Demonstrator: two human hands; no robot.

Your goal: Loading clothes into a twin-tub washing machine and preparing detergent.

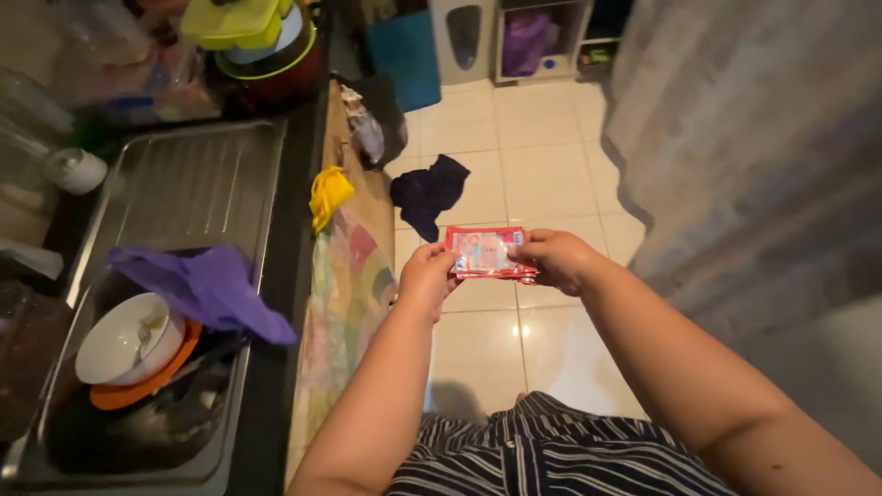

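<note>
The left hand point(427, 276) and the right hand point(554, 259) are both gripping a small flat red plastic sachet point(487, 253), one at each short end, holding it level in the air above the pale tiled floor point(542, 156). A dark blue cloth point(428, 191) is lying on the floor beyond it. To the left, a yellow cloth point(329, 193) is hanging at the desk point(354, 266) edge, beside a steel sink point(184, 184) holding a white bowl point(119, 340) and a purple plastic bag point(207, 287).
</note>
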